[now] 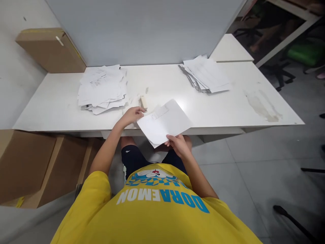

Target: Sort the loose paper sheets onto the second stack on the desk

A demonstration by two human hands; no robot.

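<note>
Paper (169,123) held aslant over the near edge of the bench (157,81).
From where I stand, the right hand (179,145) has its fingers (171,137) clamped on the paper's near right edge; the left hand (131,116) is at its left corner, fingers bent, but I can't tell whether they grip it. A small pale block (143,102) lies just beyond them, between the left stack of sheets (103,84) and the right stack (207,74).

You face a white desk (157,79), a bright glare (186,103) on it, against a grey panel (152,30). A pale wall (17,88) stands at your left; at your right, grey floor tiles (254,176) surround a green-seated chair (303,54).
</note>
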